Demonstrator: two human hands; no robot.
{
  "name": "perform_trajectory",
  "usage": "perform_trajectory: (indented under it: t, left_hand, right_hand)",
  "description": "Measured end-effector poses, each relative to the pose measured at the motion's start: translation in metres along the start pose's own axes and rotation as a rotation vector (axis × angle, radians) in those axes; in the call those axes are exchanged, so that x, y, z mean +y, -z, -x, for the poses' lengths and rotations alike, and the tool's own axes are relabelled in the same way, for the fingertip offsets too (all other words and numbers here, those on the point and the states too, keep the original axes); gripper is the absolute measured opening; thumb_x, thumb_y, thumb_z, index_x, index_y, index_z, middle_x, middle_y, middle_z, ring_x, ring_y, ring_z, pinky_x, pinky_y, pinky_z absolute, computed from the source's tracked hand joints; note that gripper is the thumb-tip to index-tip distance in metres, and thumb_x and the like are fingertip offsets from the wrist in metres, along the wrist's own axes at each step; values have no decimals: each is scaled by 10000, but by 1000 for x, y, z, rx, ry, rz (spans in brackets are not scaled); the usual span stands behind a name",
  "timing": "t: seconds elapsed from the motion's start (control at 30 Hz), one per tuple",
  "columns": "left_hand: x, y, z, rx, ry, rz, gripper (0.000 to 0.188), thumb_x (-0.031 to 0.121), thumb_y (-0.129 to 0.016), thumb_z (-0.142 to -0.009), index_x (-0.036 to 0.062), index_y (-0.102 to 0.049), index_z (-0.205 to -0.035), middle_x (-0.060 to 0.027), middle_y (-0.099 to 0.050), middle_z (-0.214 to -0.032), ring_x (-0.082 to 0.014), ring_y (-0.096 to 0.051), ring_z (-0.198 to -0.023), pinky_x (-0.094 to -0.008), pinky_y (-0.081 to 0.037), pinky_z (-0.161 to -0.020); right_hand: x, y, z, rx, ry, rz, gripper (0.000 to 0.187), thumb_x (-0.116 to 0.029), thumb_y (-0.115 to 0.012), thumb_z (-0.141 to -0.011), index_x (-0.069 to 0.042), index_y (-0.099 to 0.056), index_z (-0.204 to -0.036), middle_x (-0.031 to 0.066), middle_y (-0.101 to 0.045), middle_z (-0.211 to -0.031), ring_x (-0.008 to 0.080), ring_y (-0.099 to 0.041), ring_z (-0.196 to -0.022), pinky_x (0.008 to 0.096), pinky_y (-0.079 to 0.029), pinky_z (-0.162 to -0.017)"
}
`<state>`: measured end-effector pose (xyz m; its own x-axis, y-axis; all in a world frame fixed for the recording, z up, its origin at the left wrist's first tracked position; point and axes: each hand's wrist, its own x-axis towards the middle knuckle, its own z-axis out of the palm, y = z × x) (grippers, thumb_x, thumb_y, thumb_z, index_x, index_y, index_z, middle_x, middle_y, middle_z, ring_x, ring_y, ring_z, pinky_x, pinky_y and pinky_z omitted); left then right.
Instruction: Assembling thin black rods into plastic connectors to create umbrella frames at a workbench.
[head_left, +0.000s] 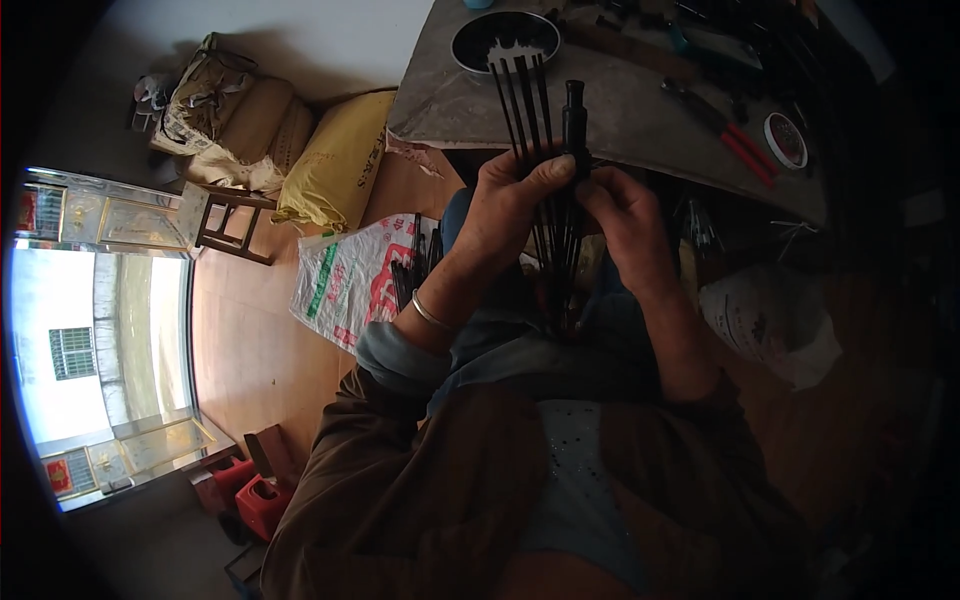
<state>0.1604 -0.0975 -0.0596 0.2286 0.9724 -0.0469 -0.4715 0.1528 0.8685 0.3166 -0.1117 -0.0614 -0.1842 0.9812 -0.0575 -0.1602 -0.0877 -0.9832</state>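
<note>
Above my lap I hold what looks like a black umbrella frame (574, 120), a thicker dark shaft with a knobbed upper end and several thin rods. My left hand (510, 200) is closed around the thin black rods (531, 110), which fan upward past its fingers; its thumb lies against the shaft. Pinched fingers of my right hand (625, 215) touch the shaft's right side, just below the left thumb. Lower down, the rods run together between my forearms toward my lap, where their ends are dark and hard to make out.
A grey worktable (430, 105) stands ahead, bearing a dark bowl (505, 38), red-handled pliers (740, 150) and a round tin (785, 140). Left are a yellow sack (335, 165), a small wooden stool (232, 225) and a white printed sack (345, 270) beneath black rods. A plastic bag (770, 320) sits right.
</note>
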Motion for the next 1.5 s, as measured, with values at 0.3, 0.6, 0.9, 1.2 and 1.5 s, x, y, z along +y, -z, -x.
perform_trajectory:
  t: [0.3, 0.6, 0.9, 1.2, 1.5]
  left_hand:
    - [0, -9, 7, 35, -27, 56, 195, 150, -636, -890, 51, -644, -1058, -22, -661, -953, -100, -609, -862, -254, -490, -788]
    - [-2, 2, 5, 8, 9, 119, 295, 187, -618, -905, 37, -616, -1159, -37, -659, -1006, -117, -613, -908, -269, -491, -831]
    - [-5, 15, 2, -72, 56, 161, 346, 227, -560, -941, 17, -579, -1215, -47, -648, -1053, -115, -605, -940, -268, -486, -857]
    - [-3, 3, 17, 36, -18, 53, 301, 226, -562, -942, 46, -613, -1178, -28, -658, -1002, -99, -607, -905, -250, -495, -815]
    - [-6, 0, 16, 102, -128, -187, 355, 271, -503, -975, 20, -571, -1216, -31, -635, -992, -87, -580, -909, -247, -478, -823]
  right_hand:
    - [4, -2, 0, -8, 32, 33, 183, -202, -578, -934, -22, -613, -923, -27, -567, -760, 39, -500, -712, 211, -411, -631]
    - [3, -12, -1, 36, 118, 64, 193, -217, -600, -923, -24, -608, -906, -30, -567, -746, 35, -476, -698, 211, -393, -618]
    - [12, -13, -4, 15, 139, 92, 202, -231, -612, -919, -37, -586, -868, -68, -478, -673, 22, -380, -617, 208, -317, -542]
    - [13, -16, -5, 21, 111, 75, 187, -203, -607, -921, -26, -584, -867, -48, -542, -713, 26, -435, -659, 204, -366, -578]
    - [15, -20, -3, 109, 78, 33, 205, -186, -680, -870, -35, -580, -772, -52, -532, -673, 18, -443, -620, 183, -360, -549]
